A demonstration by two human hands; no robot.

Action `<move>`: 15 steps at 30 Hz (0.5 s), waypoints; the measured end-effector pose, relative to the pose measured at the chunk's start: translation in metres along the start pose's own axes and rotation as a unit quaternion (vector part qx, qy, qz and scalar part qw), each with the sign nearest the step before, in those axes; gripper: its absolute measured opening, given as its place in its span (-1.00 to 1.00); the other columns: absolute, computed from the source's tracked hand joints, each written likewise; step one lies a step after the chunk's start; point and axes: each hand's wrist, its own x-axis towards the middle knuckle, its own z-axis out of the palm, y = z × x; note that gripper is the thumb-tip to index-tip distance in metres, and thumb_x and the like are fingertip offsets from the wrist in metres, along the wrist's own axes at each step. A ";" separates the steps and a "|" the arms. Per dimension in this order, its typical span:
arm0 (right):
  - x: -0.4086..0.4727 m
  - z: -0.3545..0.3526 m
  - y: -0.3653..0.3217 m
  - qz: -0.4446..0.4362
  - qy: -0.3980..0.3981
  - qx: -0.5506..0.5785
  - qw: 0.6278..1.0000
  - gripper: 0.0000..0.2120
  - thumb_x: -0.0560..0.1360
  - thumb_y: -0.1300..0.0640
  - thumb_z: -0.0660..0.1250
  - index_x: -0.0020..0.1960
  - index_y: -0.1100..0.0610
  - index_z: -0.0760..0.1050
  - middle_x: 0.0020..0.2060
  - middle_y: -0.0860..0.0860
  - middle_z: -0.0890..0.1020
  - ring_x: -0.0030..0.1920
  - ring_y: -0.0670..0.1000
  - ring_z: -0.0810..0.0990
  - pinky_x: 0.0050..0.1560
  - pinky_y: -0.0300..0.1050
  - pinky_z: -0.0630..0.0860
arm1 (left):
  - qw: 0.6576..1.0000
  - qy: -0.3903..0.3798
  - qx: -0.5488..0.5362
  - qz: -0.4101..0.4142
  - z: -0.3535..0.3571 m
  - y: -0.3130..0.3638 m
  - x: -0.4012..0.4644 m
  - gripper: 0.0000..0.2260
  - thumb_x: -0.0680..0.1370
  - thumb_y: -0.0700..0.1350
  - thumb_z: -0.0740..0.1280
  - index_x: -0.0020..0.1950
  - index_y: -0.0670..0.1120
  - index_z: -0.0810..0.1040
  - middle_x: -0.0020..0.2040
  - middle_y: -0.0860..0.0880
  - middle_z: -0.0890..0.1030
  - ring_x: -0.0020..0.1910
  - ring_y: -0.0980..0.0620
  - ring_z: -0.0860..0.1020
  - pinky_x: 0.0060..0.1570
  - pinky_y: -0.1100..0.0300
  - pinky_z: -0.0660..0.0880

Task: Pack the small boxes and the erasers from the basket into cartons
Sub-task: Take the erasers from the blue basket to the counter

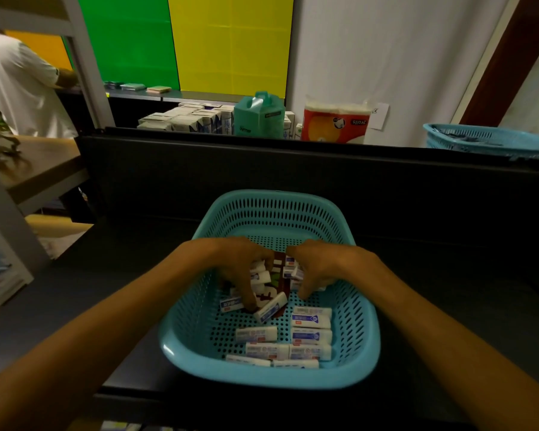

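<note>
Dark shelving is carrying the teal basket [360, 334], where both hands are digging: the left hand [241, 269] and right hand [319, 269] are each clutching erasers [311, 335] mid-basket, while loose ones are lying crosswise toward the basket's near edge, nearer the right hand.
</note>
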 end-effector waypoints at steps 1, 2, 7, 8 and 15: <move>0.000 0.000 0.000 0.000 -0.001 0.000 1.000 -0.39 0.30 -0.02 0.55 0.25 0.04 0.36 0.10 0.01 0.51 0.05 0.02 0.49 0.10 -0.02 0.51 | 1.000 0.000 -0.012 0.003 0.000 0.000 -0.001 -0.49 0.21 0.08 0.58 -0.02 0.27 0.34 -0.01 0.17 0.54 -0.07 0.15 0.51 0.01 0.14 0.50; 0.000 0.000 0.000 -0.002 0.000 0.000 1.000 -0.38 0.30 -0.02 0.55 0.26 0.04 0.36 0.10 0.01 0.51 0.04 0.02 0.49 0.08 -0.03 0.51 | 1.000 0.003 -0.021 0.005 0.001 0.001 -0.002 -0.49 0.24 0.04 0.58 0.01 0.26 0.35 0.03 0.16 0.54 -0.06 0.15 0.51 0.00 0.15 0.50; 0.001 0.001 0.001 -0.004 -0.001 0.006 1.000 -0.37 0.31 0.00 0.56 0.27 0.04 0.35 0.03 -0.03 0.48 0.00 -0.02 0.46 0.01 -0.10 0.47 | 0.999 0.012 -0.029 0.007 0.007 0.002 -0.003 -0.41 0.30 -0.02 0.55 0.22 0.19 0.34 0.09 0.11 0.53 0.02 0.10 0.51 0.08 0.10 0.50; 0.001 0.001 0.001 -0.003 0.000 0.006 1.000 -0.36 0.30 0.00 0.56 0.28 0.04 0.35 0.06 -0.02 0.49 0.01 -0.01 0.47 0.04 -0.08 0.48 | 0.999 0.011 -0.034 0.006 0.007 0.001 -0.003 -0.42 0.30 -0.02 0.55 0.20 0.21 0.34 0.05 0.13 0.53 0.01 0.10 0.51 0.08 0.09 0.51; -0.001 0.001 0.000 0.001 0.003 -0.005 1.000 -0.37 0.29 -0.03 0.56 0.27 0.04 0.38 0.11 0.00 0.53 0.06 0.02 0.51 0.10 -0.04 0.51 | 1.000 0.024 -0.012 -0.008 0.007 0.005 -0.006 -0.37 0.25 -0.02 0.57 0.22 0.17 0.36 0.04 0.12 0.52 0.00 0.09 0.51 0.03 0.12 0.51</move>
